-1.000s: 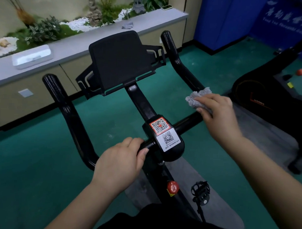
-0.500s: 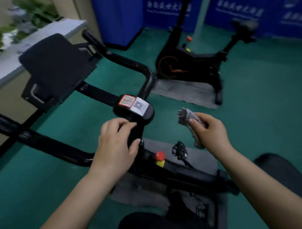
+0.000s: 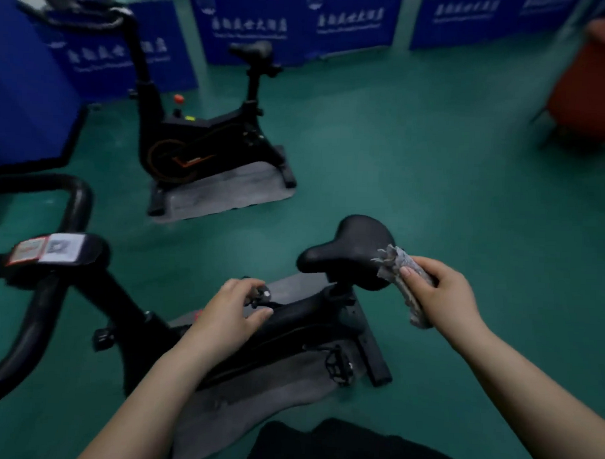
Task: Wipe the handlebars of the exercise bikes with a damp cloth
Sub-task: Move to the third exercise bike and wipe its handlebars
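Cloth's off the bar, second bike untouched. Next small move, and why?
Probably carry the cloth, gripped in the right hand, toward the far bike's handlebar: both hands are off the near handlebar, the left hand holds nothing.

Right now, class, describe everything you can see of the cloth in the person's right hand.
The cloth is a pale grey, crumpled rag, bunched into a long wad with a ragged, frayed-looking upper end. The right hand grips it round the middle, thumb across the front, so one end sticks up beside the rear of the near bike's black saddle and the other hangs below the palm. Whether it touches the saddle, or is damp, cannot be told.
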A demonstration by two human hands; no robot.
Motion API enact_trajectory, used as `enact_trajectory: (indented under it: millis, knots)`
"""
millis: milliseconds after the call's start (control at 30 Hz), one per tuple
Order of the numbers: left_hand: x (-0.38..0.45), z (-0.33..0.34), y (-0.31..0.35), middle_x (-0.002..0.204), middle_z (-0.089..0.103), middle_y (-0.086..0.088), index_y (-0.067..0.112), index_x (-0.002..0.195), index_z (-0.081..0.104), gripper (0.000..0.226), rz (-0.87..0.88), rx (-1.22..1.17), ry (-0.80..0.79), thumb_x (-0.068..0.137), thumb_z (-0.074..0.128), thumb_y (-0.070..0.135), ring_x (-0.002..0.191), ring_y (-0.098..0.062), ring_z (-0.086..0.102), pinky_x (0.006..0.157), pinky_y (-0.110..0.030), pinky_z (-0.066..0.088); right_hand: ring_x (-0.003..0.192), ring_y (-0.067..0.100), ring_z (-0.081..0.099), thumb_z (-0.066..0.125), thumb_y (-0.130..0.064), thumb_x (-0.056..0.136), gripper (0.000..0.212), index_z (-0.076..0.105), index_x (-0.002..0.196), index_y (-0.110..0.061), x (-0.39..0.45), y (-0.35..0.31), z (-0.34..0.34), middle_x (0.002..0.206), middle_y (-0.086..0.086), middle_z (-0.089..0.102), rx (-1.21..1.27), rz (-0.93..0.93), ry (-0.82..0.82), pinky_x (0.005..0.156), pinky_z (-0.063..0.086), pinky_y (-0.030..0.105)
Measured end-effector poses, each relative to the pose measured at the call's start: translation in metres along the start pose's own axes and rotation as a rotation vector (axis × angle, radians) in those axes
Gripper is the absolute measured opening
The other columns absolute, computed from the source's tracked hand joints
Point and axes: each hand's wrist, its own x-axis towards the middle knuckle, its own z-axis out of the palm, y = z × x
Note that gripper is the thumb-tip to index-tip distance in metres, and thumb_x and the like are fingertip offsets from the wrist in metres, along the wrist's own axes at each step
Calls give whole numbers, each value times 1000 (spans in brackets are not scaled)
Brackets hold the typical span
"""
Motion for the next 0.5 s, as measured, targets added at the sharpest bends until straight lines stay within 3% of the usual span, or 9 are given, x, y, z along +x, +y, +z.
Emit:
enact_trajectory:
  millis: [100,267,333,500]
  knots:
    - [14,37,47,103,52,7,25,119,55,40,36,-25,-40,82,68,32,92,-7,55,86,-22,43,74,6,62,64,-23,88,13,68,99,-27,1,31,-59,87,-8,69,23,29,66,64,52,23]
    - [30,104,137,106,51,15,31,120,53,41,69,-61,-94,82,66,37,96,-3,54,87,-25,47,68,-5,60,64,-21,88,13,67,96,-30,5,80,-164,85,-16,67,50,41,130,61,48,15]
    - [35,131,172,108,51,17,35,121,51,41,83,-71,-120,83,65,40,99,0,52,86,-22,45,71,-2,59,64,-18,88,12,66,95,-28,7,98,-200,85,-13,66,71,55,154,50,41,4]
    - [56,176,242,112,51,13,33,122,49,43,105,-77,-148,83,65,40,103,-4,53,88,-26,47,68,13,57,63,-16,89,11,66,95,-24,24,133,-266,83,-4,65,99,100,170,42,38,4]
